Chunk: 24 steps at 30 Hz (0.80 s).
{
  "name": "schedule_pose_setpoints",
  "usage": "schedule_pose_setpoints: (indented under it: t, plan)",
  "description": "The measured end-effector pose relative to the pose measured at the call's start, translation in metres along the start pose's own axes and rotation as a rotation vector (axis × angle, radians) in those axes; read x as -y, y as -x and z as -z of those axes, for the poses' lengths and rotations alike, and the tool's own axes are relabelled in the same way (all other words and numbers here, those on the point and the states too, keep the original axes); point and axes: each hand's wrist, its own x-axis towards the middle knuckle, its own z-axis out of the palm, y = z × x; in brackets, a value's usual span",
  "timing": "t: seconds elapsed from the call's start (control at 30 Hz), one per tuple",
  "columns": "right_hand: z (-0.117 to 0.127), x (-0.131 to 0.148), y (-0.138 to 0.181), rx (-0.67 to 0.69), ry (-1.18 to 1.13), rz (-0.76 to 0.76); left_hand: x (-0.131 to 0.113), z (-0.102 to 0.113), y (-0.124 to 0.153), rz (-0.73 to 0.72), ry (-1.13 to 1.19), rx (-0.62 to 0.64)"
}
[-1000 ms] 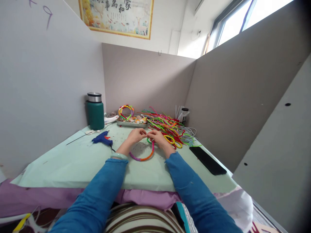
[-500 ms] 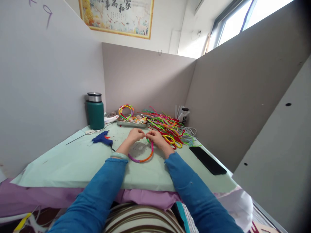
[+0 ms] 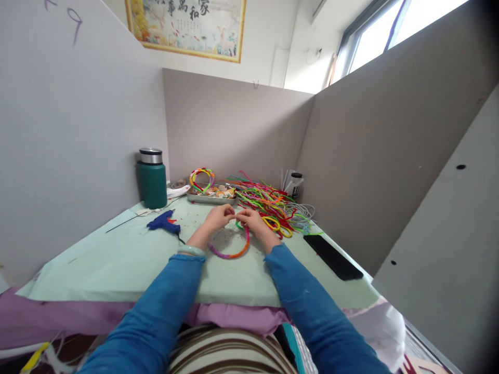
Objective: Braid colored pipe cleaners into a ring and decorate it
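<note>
Between my hands is a ring-shaped band [image 3: 238, 254] wrapped in fuzzy pipe cleaner, with purple, orange, pink and green sections. My right hand [image 3: 254, 223] pinches it at its far side, close to the green section. My left hand [image 3: 217, 218] has thumb and fingertips pressed together almost against the right fingertips. The bit of the band or wrapping between the fingertips is too small and covered to make out. The lower curve of the ring hangs toward me over the table.
A blue glue gun [image 3: 163, 222] lies left of my hands. Behind are a green bottle [image 3: 153, 182], a metal tray [image 3: 200, 198] of small pieces, finished-looking colourful rings [image 3: 192, 179] and a heap of pipe cleaners [image 3: 268, 200]. A black phone-like slab [image 3: 333, 257] lies right.
The ring has swung slightly to the right and up. Both hands have moved a very little to the right, fingertips still close together.
</note>
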Motion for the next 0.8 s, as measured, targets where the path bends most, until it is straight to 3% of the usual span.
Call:
schedule_pose_setpoints:
  t: [0.2,0.8]
  plan:
    - [0.0025,0.0004,-0.0016,-0.024,-0.122,-0.03,-0.0009,0.0001,-0.0018,-0.165,-0.079,-0.071]
    - [0.0026,-0.0013,-0.0019,-0.022,-0.139,-0.028,0.002,-0.0021,-0.0038,-0.232,-0.234,-0.046]
